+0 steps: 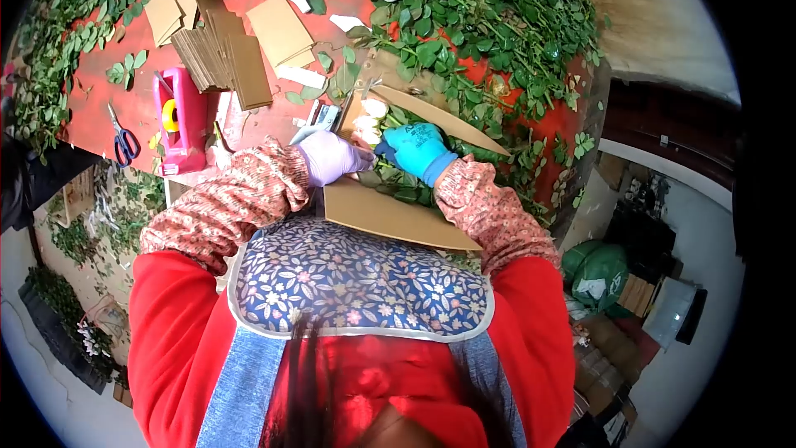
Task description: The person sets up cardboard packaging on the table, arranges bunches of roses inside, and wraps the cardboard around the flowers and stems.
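A sheet of brown cardboard (398, 217) stands folded open at the table's near edge, with pale roses (371, 116) and their leafy stems between its two sides. My left hand (330, 158), in a pale purple glove, lies at the cardboard's left end, its fingertips by the flowers; what they hold, if anything, is hidden. In a blue glove, my right hand (414, 152) is closed around the leafy stems just right of the blooms. A grey-blue stapler-like tool (319, 119) lies beyond my left hand.
Cut rose greenery (497, 17) is piled at the back right of the red table (95, 120). Stacked cardboard pieces (207, 54) lie at the back left. Nearer stand a pink tape dispenser (181, 129) and scissors (124, 139). White flower sleeves (348, 23) are scattered behind.
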A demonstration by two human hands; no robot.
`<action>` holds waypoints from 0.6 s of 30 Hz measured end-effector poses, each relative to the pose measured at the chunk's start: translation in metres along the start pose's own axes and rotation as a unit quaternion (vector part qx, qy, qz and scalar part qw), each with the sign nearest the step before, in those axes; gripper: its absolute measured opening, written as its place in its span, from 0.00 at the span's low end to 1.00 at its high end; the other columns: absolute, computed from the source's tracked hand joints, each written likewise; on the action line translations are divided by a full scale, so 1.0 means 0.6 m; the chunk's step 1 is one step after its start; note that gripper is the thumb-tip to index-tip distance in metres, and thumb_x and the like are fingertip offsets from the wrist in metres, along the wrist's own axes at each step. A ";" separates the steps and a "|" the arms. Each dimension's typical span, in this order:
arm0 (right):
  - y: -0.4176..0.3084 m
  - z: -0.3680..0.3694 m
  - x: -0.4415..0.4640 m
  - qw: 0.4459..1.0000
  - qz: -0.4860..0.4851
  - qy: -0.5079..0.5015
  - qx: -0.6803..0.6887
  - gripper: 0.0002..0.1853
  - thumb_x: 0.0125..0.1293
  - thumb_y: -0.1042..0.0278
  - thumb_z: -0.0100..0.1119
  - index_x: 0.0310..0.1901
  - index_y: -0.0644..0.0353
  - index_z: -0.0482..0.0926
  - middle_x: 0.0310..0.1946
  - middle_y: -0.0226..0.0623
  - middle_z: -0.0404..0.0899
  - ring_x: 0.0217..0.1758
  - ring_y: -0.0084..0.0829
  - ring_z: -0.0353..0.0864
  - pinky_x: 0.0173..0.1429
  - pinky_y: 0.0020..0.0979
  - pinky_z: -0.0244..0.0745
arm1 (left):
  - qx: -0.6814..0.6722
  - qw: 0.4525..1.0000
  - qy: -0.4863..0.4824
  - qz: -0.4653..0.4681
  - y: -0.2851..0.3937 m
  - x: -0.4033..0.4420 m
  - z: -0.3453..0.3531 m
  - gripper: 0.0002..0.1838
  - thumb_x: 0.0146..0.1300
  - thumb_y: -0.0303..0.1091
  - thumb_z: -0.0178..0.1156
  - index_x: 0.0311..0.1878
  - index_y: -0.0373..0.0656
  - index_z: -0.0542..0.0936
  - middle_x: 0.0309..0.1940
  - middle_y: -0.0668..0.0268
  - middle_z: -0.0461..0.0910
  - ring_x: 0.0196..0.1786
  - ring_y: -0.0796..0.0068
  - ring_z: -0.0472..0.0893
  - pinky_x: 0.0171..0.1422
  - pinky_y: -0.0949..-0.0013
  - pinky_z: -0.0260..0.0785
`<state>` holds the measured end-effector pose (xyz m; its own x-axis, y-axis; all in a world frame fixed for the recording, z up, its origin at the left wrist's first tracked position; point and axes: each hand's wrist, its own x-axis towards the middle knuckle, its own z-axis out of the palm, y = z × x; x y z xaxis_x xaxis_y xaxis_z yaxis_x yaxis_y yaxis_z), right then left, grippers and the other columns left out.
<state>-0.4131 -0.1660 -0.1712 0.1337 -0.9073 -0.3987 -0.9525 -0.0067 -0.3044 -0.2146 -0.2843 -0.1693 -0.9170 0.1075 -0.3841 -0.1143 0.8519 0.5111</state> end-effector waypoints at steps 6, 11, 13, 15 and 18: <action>0.000 0.009 -0.007 0.998 0.021 0.039 0.046 0.17 0.61 0.49 0.62 0.27 0.54 0.81 0.22 0.44 0.80 0.27 0.49 0.80 0.33 0.48 0.73 | -0.250 0.967 0.045 0.021 -0.016 -0.015 0.001 0.23 0.62 0.25 0.57 0.57 0.63 0.83 0.51 0.71 0.85 0.39 0.68 0.86 0.44 0.66 0.79; 0.015 0.004 -0.026 0.991 -0.048 0.077 0.103 0.13 0.59 0.55 0.64 0.28 0.56 0.78 0.25 0.43 0.79 0.32 0.49 0.81 0.37 0.47 0.75 | -0.192 0.928 0.284 0.147 -0.009 -0.002 -0.001 0.19 0.69 0.30 0.54 0.62 0.52 0.78 0.54 0.66 0.82 0.43 0.71 0.85 0.47 0.69 0.79; 0.015 -0.020 -0.029 0.988 -0.039 0.067 0.130 0.11 0.60 0.57 0.63 0.30 0.56 0.78 0.27 0.44 0.80 0.33 0.49 0.81 0.37 0.46 0.75 | -0.211 0.965 0.144 0.062 0.008 -0.002 -0.003 0.20 0.68 0.35 0.55 0.63 0.54 0.77 0.60 0.67 0.79 0.43 0.69 0.86 0.45 0.68 0.79; 0.010 -0.016 -0.025 0.984 -0.005 0.108 0.145 0.10 0.60 0.58 0.63 0.31 0.56 0.78 0.27 0.44 0.80 0.33 0.50 0.81 0.37 0.47 0.75 | -0.124 0.975 0.174 0.069 0.002 0.007 0.004 0.22 0.67 0.38 0.57 0.66 0.55 0.75 0.65 0.67 0.76 0.43 0.64 0.85 0.44 0.65 0.79; -0.001 0.004 -0.024 0.976 0.012 0.175 0.126 0.09 0.61 0.60 0.61 0.35 0.56 0.79 0.27 0.43 0.81 0.31 0.49 0.81 0.36 0.47 0.75 | -0.074 0.971 0.212 0.077 -0.018 0.015 0.047 0.24 0.68 0.38 0.56 0.68 0.56 0.72 0.67 0.68 0.73 0.44 0.63 0.85 0.44 0.63 0.80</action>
<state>-0.4139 -0.1520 -0.1677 -0.0319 -0.9943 -0.1017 -0.8513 0.0804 -0.5186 -0.2110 -0.2781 -0.1998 -0.9990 -0.0186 0.0405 0.0125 0.7559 0.6546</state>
